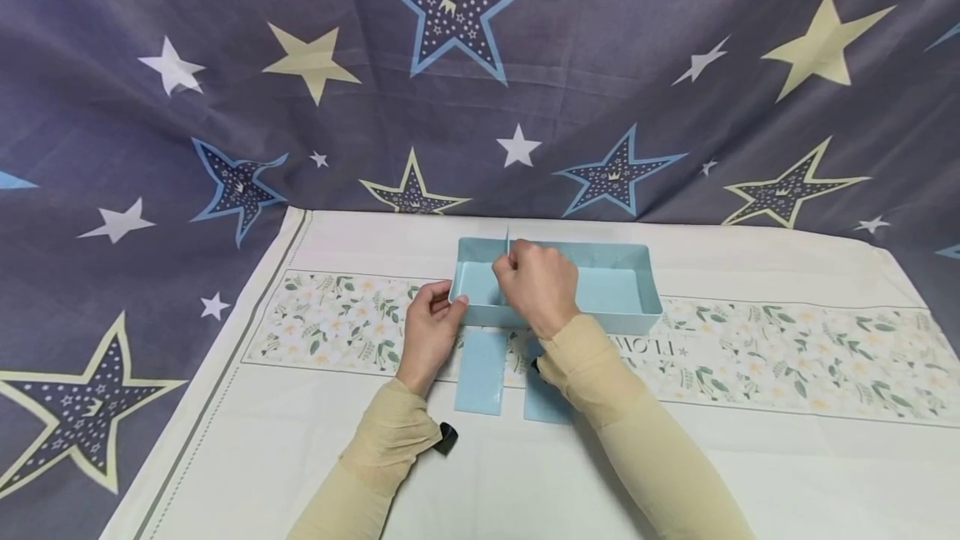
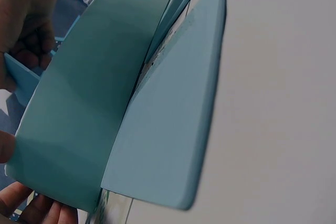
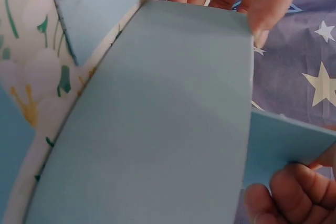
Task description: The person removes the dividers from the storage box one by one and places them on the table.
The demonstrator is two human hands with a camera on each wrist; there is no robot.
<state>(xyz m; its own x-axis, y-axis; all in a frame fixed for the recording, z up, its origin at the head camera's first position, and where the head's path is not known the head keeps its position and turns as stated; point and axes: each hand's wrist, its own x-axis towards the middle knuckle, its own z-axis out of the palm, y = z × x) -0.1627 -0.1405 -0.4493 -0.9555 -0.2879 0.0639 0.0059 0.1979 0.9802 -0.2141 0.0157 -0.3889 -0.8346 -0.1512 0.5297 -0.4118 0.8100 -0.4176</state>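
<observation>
A light blue rectangular open box (image 1: 618,322) stands on the cloth. My left hand (image 1: 429,333) grips its left end, with the thumb at the front corner of the rim and the fingers by the end wall. Over the box, my right hand (image 1: 542,286) pinches a thin blue divider (image 1: 506,242), which stands upright across the inside, left of the middle. In the right wrist view the divider (image 3: 286,142) rises past the rim, held between thumb and curled fingers. Its lower edge is hidden by the box wall (image 3: 152,114).
Two loose blue panels, a left one (image 1: 479,373) and a right one (image 1: 546,397), lie in front of the box; the right arm partly covers the latter. Beneath is a white cloth (image 1: 750,473) with a floral band (image 1: 330,319). A star-patterned curtain (image 1: 585,107) hangs behind.
</observation>
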